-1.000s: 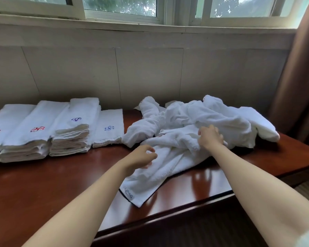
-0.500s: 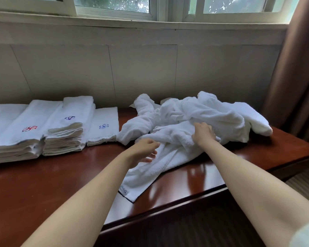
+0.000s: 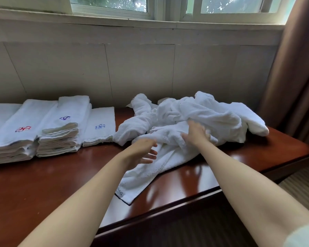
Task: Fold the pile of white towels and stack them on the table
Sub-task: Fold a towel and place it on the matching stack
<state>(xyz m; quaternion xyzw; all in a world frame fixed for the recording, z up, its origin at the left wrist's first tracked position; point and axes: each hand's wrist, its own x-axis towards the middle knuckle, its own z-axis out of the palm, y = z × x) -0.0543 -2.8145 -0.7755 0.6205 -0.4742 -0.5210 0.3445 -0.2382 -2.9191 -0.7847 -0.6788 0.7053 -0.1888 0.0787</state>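
Our right hand [image 3: 196,133] lies on the heap of unfolded towels [image 3: 194,120], its fingers spread and blurred, so we cannot tell whether they pinch the cloth or only press it. Our left hand [image 3: 141,152] hovers just above the towel that trails toward the near table edge, fingers loose and straight, holding nothing. The heap sits on the right half of the dark wooden table [image 3: 43,184], against the wall. To the left, well apart from our hands, folded towels stand in stacks [image 3: 59,138], some with red or blue embroidered marks. A brown curtain [image 3: 296,77] hangs at the far right, below the window [image 3: 168,8].
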